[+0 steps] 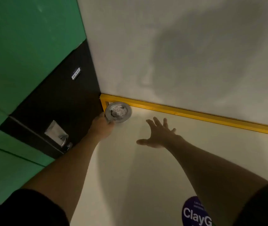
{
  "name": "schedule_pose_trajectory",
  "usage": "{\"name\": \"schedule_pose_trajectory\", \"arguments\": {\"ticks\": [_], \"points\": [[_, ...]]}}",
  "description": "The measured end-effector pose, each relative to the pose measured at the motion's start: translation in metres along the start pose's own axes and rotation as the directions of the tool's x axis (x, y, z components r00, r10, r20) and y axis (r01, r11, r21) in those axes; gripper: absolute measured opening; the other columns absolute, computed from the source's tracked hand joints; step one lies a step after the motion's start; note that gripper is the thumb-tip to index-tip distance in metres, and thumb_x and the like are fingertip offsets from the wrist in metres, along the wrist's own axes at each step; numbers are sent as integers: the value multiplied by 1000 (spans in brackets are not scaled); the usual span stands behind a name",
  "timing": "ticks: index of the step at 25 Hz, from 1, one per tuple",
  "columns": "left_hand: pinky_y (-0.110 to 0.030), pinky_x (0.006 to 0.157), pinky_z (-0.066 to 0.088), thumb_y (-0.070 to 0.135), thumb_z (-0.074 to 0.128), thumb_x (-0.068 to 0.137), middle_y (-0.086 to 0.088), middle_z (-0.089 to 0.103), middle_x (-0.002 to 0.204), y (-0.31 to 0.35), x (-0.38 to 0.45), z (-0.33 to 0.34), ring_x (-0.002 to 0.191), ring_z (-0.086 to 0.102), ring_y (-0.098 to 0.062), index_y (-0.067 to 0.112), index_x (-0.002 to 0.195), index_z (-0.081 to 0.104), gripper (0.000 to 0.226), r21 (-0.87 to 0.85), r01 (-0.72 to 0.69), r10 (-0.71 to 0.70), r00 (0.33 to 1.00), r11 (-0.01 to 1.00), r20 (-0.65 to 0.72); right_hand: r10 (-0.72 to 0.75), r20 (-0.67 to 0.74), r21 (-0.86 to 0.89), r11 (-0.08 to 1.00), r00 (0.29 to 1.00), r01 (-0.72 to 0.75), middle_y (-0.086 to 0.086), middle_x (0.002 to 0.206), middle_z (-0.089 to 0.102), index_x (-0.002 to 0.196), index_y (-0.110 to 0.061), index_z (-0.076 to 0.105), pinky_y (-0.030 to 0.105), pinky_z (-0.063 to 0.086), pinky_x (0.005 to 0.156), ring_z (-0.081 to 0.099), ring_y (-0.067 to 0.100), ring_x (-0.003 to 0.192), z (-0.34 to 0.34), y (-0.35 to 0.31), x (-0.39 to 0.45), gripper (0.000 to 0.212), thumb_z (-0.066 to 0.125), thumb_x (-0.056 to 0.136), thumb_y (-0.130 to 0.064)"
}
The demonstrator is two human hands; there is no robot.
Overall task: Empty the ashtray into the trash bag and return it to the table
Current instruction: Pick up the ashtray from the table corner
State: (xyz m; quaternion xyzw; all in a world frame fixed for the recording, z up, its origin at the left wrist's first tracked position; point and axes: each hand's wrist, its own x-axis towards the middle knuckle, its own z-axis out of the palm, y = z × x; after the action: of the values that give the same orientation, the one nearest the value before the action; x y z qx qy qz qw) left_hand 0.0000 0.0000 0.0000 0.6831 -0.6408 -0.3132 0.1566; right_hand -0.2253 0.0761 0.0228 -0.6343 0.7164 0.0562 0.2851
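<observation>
One round metal ashtray [118, 112], grey ash and dark bits inside, sitting at far left corner of cream table [146, 168], tucked against yellow edge trim [195, 114] where the trim turns the corner. Left hand [103, 126] at ashtray's near-left rim, fingers closed on the rim, pinching it; exact finger placement blurred. Ashtray looks level, bottom touching or just off table, can't tell which. Right hand [158, 136] to the right of ashtray, near but apart, palm down over table, fingers spread wide, holding nothing, thumb pointing left toward ashtray. Both forearms bare, reaching forward from bottom of view; black short sleeves [32, 207] at both lower corners. Off-white wall [179, 46] directly behind ashtray, beyond the yellow trim, soft shadow of a head and arm cast on it. Black panel [61, 101] left of ashtray, meeting wall at the corner, small white label [75, 73] up on it, text unreadable. Shiny crumpled foil-like piece [56, 133] lower on black panel, left of and nearer than ashtray, small metal knob-like thing just below it. Green panels [24, 38] further left of ashtray and above black panel. Round dark purple sticker [195, 212] on table well nearer than ashtray, at bottom edge, white letters "ClayG" visible, partly cut off.
</observation>
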Motion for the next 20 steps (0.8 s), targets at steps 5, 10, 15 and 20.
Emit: {"name": "schedule_pose_trajectory", "arguments": {"ticks": [5, 10, 15, 20], "points": [[-41, 97, 39, 25, 56, 94, -24, 43, 145, -1, 31, 10, 133, 42, -39, 0, 142, 37, 58, -38, 129, -131, 990, 991, -49, 12, 26, -39, 999, 1000, -11, 1, 165, -13, 155, -33, 3, 78, 3, 108, -21, 40, 146, 16, 5, 26, 113, 65, 70, -75], [-44, 88, 54, 9, 58, 91, -22, 48, 138, -1, 57, 14, 119, 55, -42, 5, 134, 48, 45, -174, 206, -210, 978, 963, -2, 28, 61, -66, 998, 998, -24, 1, 163, -22, 154, -35, -3, 80, 3, 106, -24, 41, 145, 30, 12, 40, 123, 72, 64, -73], [-39, 47, 60, 0, 61, 88, -20, 47, 136, 1, 63, 19, 112, 57, -43, 6, 130, 54, 43, -326, 240, -248, 969, 914, 16, 17, 47, -66, 998, 999, -14, 2, 161, -28, 153, -36, -8, 83, -1, 102, -29, 43, 142, 37, 11, 44, 128, 70, 61, -77], [-56, 83, 57, -6, 53, 88, -21, 55, 132, -1, 66, 23, 115, 56, -43, 6, 124, 60, 39, -400, 216, -227, 974, 891, 22, 19, 47, -60, 998, 999, -16, 2, 161, -29, 153, -37, -8, 83, -1, 102, -30, 42, 142, 40, 13, 44, 127, 70, 61, -77]]}}
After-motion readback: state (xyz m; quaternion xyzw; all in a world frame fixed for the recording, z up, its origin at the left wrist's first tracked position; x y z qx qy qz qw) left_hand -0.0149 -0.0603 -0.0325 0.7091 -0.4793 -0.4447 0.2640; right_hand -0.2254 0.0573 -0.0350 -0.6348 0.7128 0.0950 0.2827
